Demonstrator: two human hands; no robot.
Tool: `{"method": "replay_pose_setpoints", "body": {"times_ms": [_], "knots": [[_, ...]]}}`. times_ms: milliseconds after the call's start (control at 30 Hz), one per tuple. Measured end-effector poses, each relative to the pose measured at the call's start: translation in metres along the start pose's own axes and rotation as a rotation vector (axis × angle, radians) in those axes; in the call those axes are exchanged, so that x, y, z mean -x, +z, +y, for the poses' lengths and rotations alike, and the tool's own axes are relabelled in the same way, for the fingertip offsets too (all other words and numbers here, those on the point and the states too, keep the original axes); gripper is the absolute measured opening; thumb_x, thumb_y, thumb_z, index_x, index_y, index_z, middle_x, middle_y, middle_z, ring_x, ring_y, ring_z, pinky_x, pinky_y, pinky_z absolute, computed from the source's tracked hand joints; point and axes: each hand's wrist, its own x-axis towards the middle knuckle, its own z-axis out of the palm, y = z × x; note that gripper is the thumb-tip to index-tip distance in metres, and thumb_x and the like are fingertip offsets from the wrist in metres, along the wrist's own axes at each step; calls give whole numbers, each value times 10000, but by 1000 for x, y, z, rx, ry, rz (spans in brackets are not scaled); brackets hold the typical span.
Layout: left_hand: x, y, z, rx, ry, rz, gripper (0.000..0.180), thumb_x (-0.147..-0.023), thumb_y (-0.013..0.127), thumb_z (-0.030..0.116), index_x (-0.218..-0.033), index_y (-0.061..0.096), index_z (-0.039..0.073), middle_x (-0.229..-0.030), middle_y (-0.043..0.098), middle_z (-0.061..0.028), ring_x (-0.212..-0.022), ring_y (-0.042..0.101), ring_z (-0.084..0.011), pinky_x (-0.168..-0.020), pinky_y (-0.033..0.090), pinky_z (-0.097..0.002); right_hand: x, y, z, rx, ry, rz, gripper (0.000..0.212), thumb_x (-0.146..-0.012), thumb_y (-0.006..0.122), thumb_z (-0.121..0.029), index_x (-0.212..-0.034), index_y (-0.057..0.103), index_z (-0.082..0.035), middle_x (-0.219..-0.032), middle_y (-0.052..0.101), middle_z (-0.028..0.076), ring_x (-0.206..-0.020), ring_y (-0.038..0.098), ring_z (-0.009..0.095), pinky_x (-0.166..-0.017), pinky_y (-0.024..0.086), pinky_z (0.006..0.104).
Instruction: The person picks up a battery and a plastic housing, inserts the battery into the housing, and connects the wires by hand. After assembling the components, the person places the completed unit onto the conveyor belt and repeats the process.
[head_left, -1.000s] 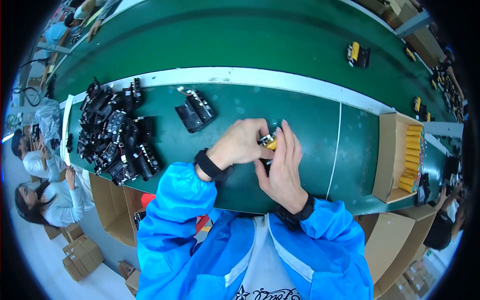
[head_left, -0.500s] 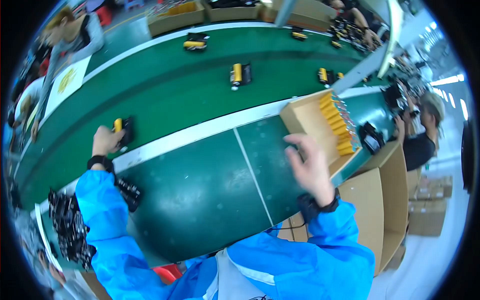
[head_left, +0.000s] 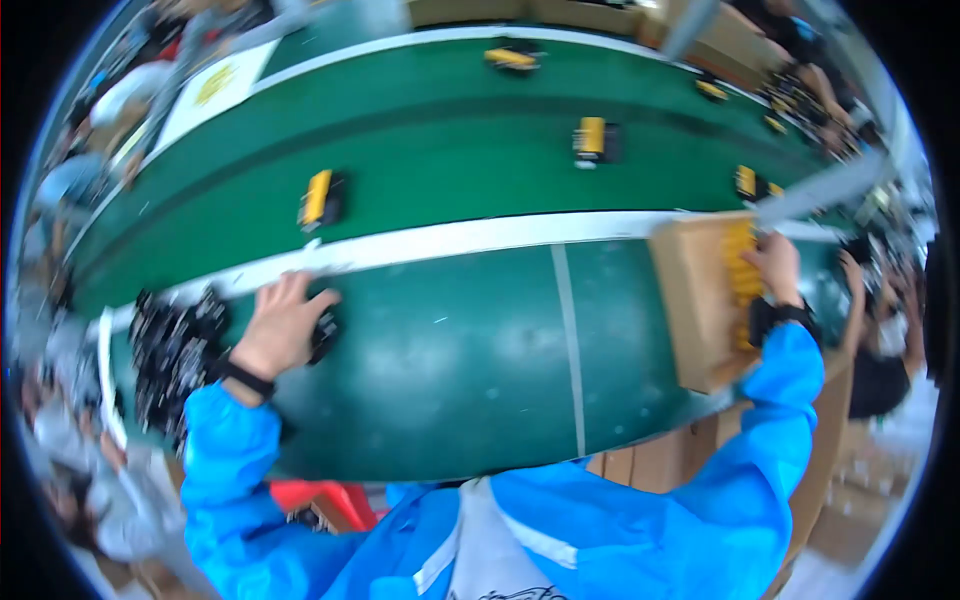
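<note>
My left hand [head_left: 278, 325] is over the near green worktop, beside the belt's white edge, with thumb and fingers apart. Partly under its thumb side lies a small black part [head_left: 322, 338], half hidden. At the right, my right hand [head_left: 778, 265] reaches into an open cardboard box [head_left: 690, 300]; its bent fingers close on one of the yellow cylindrical parts [head_left: 740, 285] lined up there. Motion blur softens those fingertips. Just past my left hand, a black part with a yellow cylinder [head_left: 319, 198] rests on the green belt [head_left: 450, 165].
A heap of black parts [head_left: 178, 350] lies left of my left hand. More yellow-and-black pieces [head_left: 592, 140] sit along the belt. A grey post [head_left: 820, 190] slants behind the box. Other people work at both ends. A red stool [head_left: 320, 500] stands below the table edge.
My left hand has let go of the yellow-and-black piece on the belt and come back to the black part on the worktop. My right hand has moved right into the box. The view has shifted.
</note>
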Motion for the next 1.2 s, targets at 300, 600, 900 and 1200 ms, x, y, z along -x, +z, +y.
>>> {"method": "replay_pose_setpoints", "body": {"times_ms": [300, 600, 900, 1200], "knots": [[14, 11, 9, 194, -61, 25, 254, -682, 756, 139, -930, 711, 110, -992, 647, -49, -1056, 574, -262, -919, 387, -408, 13, 17, -22, 167, -196, 382, 347, -736, 804, -343, -812, 712, -17, -794, 685, 171, -784, 656, 383, -718, 512, 448], [4, 15, 85, 359, 119, 71, 330, -712, 778, 196, -1009, 681, 89, -909, 649, -75, -966, 606, -268, -893, 394, -385, 76, -17, -84, -657, 8, 332, 267, -827, 795, -225, -876, 657, -2, -876, 680, 65, -854, 623, 164, -753, 495, 318], [1, 25, 99, 382, 157, 93, 337, -740, 788, 191, -1043, 685, 84, -928, 653, -87, -951, 605, -272, -905, 400, -380, 128, -57, -176, -1660, -33, 264, 146, -1018, 540, -157, -1105, 531, -40, -773, 595, 28, -630, 554, 110, -539, 415, 225], [4, 34, 108, 402, 98, 150, 432, -805, 759, 221, -1171, 605, 51, -957, 643, -127, -980, 609, -305, -904, 434, -418, 204, -9, -259, -1856, 90, -824, 324, -1041, 394, -335, -1004, 536, -46, -610, 424, 12, -472, 397, 107, -438, 340, 255]]}}
